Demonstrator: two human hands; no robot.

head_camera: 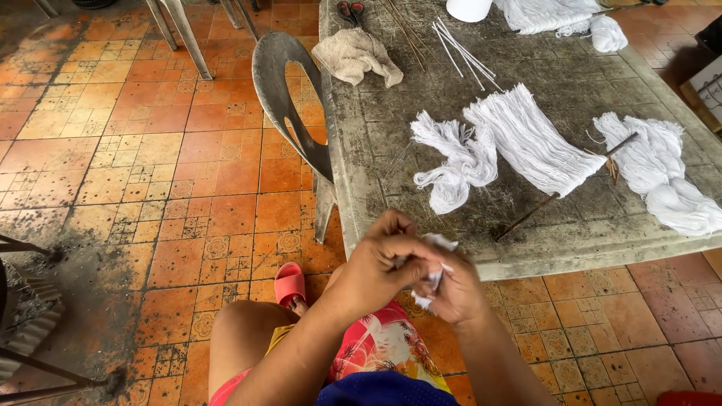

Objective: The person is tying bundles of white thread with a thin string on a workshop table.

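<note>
My left hand [380, 259] and my right hand [455, 289] meet just in front of the table's near edge, both closed on a small bundle of white yarn [435, 277]; only its ends show between the fingers. On the weathered grey table [571, 240] lie a knotted hank of white yarn [459, 162], a flat combed bundle [534, 139] and a third bundle [662, 177] tied to a thin dark stick [556, 195].
A grey plastic chair [289, 105] is pushed against the table's left side. A beige cloth [357, 54], red-handled scissors [350, 10], thin white sticks [462, 51] and more yarn [560, 16] lie at the far end. Orange tiled floor stretches left. My pink sandal [289, 283] shows below.
</note>
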